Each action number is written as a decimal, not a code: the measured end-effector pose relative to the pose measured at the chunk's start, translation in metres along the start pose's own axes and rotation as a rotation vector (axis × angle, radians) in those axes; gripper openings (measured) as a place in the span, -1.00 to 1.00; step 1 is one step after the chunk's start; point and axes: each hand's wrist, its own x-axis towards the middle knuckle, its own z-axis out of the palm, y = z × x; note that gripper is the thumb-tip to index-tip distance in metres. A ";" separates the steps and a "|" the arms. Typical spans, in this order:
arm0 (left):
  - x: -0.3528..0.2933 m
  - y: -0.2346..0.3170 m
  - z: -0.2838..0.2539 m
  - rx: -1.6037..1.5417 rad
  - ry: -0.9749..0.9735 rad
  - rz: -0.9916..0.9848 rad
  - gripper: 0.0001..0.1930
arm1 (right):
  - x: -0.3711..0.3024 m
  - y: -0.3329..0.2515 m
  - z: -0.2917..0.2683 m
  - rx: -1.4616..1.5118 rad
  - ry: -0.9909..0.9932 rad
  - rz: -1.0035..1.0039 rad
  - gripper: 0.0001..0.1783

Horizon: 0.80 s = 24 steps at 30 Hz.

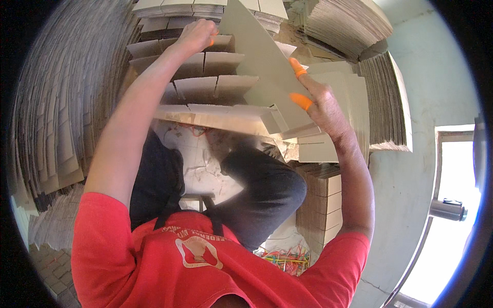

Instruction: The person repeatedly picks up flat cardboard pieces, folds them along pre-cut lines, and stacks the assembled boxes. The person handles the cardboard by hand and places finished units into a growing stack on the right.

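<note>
Nearest is the person's red shirt (205, 264), with a tangle of coloured straps (290, 262) on the floor just right of it. The person sits with dark-trousered knees (262, 192) apart, and a block of stacked card (334, 205) stands at the right, beside the right knee. Beyond the knees, the right hand (324, 105), two orange covers on its digits, grips a large grey sheet (259, 59) by its right edge. The sheet slants from near right to far left, raised beside rows of slotted strips (197, 91) in the middle. Pale flat sheets (354, 102) lie right of that hand. Farther off, the left hand (199, 35) is curled above the strips, near the sheet's left edge; whether it holds anything cannot be told. Tall card stacks (56, 92) fill the left, and another stack (344, 25) stands far right.
</note>
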 end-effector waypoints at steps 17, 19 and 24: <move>0.012 -0.012 0.008 -0.037 -0.041 -0.017 -0.75 | -0.020 0.009 0.028 0.049 0.039 0.074 -0.06; 0.008 -0.015 0.013 -0.058 0.013 -0.002 -0.74 | -0.026 0.008 0.034 0.053 0.050 0.118 -0.01; 0.010 -0.004 0.011 -0.021 -0.031 -0.003 -0.83 | -0.011 0.011 0.028 -0.017 -0.131 0.005 -0.02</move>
